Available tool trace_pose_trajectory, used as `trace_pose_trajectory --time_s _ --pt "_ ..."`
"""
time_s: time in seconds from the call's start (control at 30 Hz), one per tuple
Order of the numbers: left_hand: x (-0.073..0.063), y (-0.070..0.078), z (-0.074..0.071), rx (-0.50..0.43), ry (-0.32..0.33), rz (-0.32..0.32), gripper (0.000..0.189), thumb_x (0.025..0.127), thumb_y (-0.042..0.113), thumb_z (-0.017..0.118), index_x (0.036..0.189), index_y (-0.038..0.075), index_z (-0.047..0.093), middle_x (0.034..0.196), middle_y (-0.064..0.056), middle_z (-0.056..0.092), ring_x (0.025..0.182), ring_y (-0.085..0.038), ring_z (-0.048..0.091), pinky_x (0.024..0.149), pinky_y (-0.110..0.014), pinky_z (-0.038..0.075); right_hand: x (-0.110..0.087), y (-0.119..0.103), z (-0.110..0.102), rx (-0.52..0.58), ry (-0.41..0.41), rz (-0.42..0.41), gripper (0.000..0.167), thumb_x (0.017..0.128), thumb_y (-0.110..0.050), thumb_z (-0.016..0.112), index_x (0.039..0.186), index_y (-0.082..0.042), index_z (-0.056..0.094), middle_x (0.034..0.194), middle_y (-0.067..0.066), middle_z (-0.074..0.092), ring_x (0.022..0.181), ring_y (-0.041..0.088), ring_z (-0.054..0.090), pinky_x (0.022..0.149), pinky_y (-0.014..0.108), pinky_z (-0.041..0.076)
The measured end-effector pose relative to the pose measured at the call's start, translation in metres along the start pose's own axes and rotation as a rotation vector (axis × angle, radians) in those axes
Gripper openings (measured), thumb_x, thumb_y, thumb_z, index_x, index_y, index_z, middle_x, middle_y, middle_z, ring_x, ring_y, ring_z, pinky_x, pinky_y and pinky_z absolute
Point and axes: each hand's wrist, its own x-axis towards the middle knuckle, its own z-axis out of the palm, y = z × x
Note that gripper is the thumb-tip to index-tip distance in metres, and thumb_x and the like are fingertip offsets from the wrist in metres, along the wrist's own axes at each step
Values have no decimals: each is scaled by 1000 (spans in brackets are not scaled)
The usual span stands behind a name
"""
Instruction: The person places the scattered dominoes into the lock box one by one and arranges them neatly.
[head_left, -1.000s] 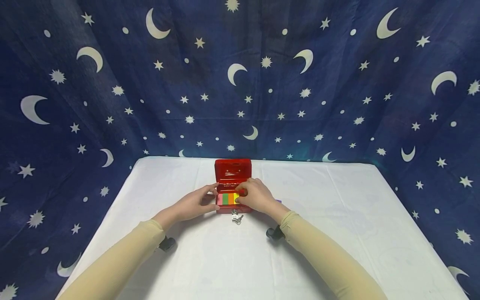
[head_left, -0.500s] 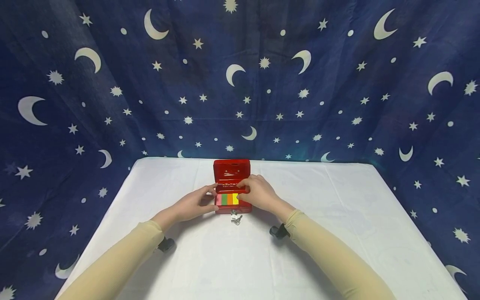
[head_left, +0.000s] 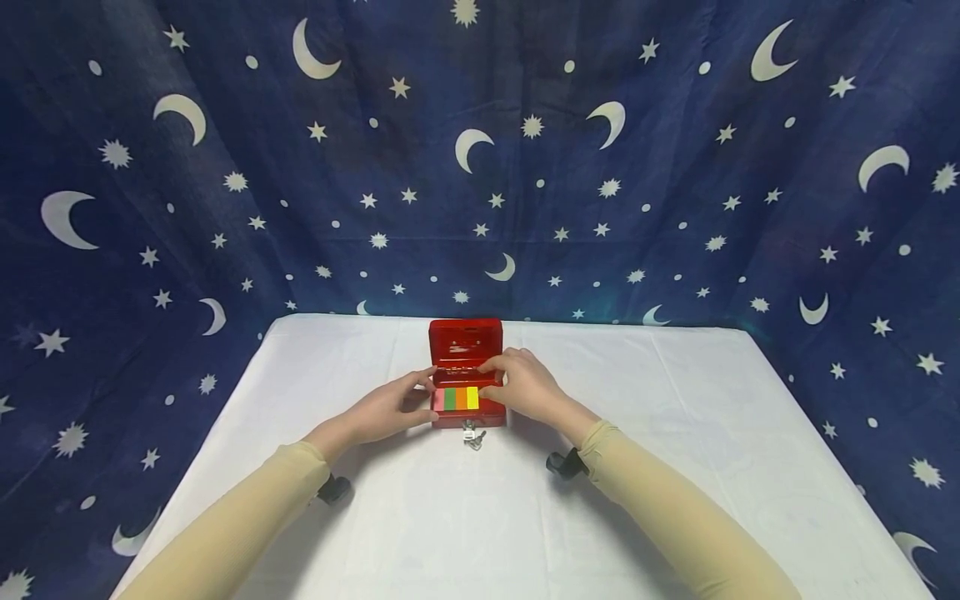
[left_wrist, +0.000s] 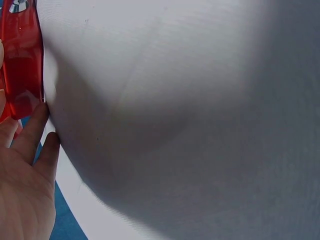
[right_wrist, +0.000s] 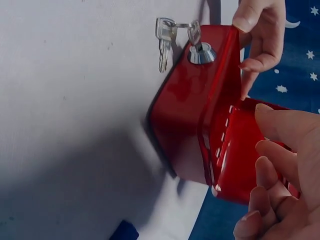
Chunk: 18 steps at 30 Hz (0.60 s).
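Note:
A small red cash box (head_left: 491,420) stands near the table's far edge with its lid (head_left: 465,340) raised. Inside on the left lies a row of pink, green, orange and yellow sticky flags (head_left: 456,398). At the box's left end my left hand (head_left: 378,408) grips it, the thumb on the front corner and fingers (left_wrist: 34,127) along the side. My right hand (head_left: 528,387) hovers over the box's right end, thumb and forefinger apart, nothing between them. Two keys (right_wrist: 164,45) hang on a ring, one in the front lock (right_wrist: 202,53).
A white cloth covers the table (head_left: 435,517). Behind it hangs a dark blue curtain (head_left: 420,167) with moons and stars. Beside the box, the right wrist view catches the edge of a small dark blue thing (right_wrist: 125,231), mostly cut off.
My right hand has drawn up and to the right, off the yellow flags, which now show fully. The left hand and box have stayed put.

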Motion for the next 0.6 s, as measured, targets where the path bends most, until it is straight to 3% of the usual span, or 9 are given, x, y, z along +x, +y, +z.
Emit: trace_pose_trajectory --time_s 0.33,0.6 --pt "1 2 1 13 7 7 61 87 55 78 137 28 55 158 8 44 141 -19 47 117 -52 34 -8 16 -20 20 47 -2 40 87 -30 81 124 -18 73 100 1 65 95 21 55 79 35 50" --pt "0 1 0 21 -3 4 52 87 54 77 128 28 58 164 11 34 142 -19 47 118 -52 33 -18 38 -32 11 74 18 40 89 -29 79 126 -17 72 102 -1 65 98 23 57 83 39 52"
